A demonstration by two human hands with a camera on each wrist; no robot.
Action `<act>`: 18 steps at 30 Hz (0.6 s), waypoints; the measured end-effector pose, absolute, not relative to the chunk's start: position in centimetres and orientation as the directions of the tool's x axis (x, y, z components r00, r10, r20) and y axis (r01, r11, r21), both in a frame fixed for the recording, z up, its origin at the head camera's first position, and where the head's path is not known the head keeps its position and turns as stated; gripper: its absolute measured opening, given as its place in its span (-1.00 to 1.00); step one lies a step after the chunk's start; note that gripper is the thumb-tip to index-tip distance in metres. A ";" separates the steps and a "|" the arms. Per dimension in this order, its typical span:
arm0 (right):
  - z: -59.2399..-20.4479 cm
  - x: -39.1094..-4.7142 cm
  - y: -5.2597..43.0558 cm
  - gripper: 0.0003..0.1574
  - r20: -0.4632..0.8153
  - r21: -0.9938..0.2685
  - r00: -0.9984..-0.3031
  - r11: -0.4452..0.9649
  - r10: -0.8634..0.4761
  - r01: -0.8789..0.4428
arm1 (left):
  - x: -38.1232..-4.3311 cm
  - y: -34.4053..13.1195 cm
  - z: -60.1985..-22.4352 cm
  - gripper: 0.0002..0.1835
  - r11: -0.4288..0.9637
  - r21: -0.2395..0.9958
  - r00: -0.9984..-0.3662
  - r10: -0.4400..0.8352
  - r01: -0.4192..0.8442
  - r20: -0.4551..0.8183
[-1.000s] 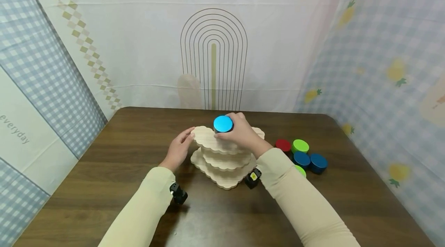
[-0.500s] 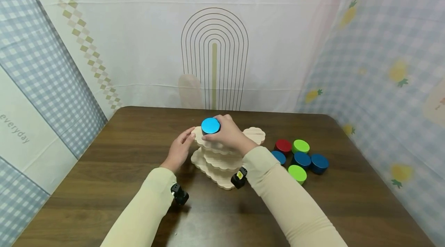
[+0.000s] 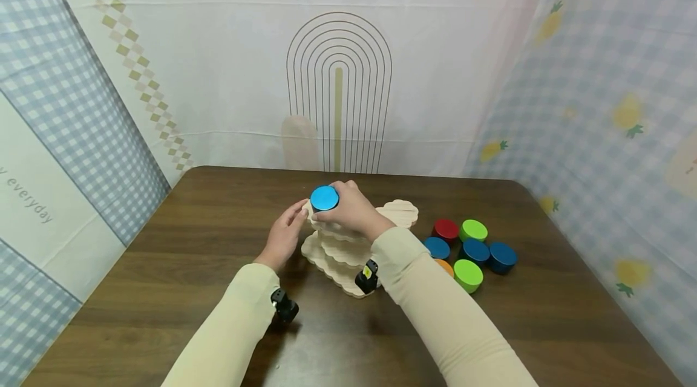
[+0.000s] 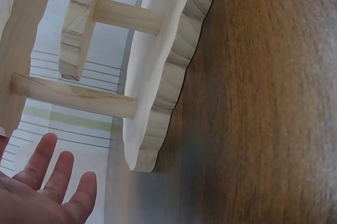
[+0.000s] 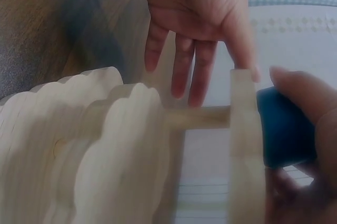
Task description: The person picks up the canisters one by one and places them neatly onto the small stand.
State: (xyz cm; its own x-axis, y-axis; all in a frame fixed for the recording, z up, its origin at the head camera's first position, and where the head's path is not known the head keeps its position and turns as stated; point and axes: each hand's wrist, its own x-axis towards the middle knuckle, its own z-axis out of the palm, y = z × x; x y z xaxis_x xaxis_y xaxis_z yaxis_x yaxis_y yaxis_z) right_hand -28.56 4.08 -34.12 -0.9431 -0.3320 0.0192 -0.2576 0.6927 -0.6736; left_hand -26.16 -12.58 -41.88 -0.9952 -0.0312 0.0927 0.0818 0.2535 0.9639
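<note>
A tiered wooden stand with scalloped, cloud-shaped boards joined by round pegs is on the table. My left hand holds the left edge of its top board with thumb and index finger; the other fingers stretch out loosely below that board. My right hand grips a short blue cylinder by its side, near the left end of the top board. From the right wrist, the blue cylinder appears against the face of the top board. Its underside is hidden.
Several similar short cylinders stand to the right on the brown table: a red one, green ones, blue ones and an orange one partly behind the right sleeve. Printed cloths hang behind and at both sides.
My right hand has carried the blue cylinder leftward along the top board to its left end. More cylinders show beside the right sleeve. The left hand has stayed at the board's edge.
</note>
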 end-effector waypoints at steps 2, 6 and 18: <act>-33.9 -28.5 3.9 -0.04 0.007 -0.663 -0.943 0.704 -0.333 -0.253 | -26.1 -12.6 -41.8 -0.53 0.252 0.964 -0.995 -0.028 0.081 0.091; -33.8 -28.4 3.7 -0.03 -0.002 -0.641 -0.941 0.722 -0.339 -0.259 | -26.0 -12.6 -41.7 -0.50 0.258 0.963 -0.997 -0.013 0.074 0.080; -33.7 -27.7 4.1 0.09 0.037 -0.551 -0.934 0.773 -0.355 -0.316 | -25.8 -12.9 -41.8 -0.47 0.294 0.947 -0.991 0.018 0.129 0.129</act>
State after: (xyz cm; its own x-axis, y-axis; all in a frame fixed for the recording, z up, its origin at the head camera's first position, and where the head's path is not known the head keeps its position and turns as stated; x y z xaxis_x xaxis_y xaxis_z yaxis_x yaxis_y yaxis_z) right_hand -27.66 4.11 -33.71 -0.9341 -0.3552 0.0371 -0.3157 0.7728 -0.5505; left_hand -25.79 -12.89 -41.75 -0.9915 0.0176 0.1291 0.1286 0.2939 0.9472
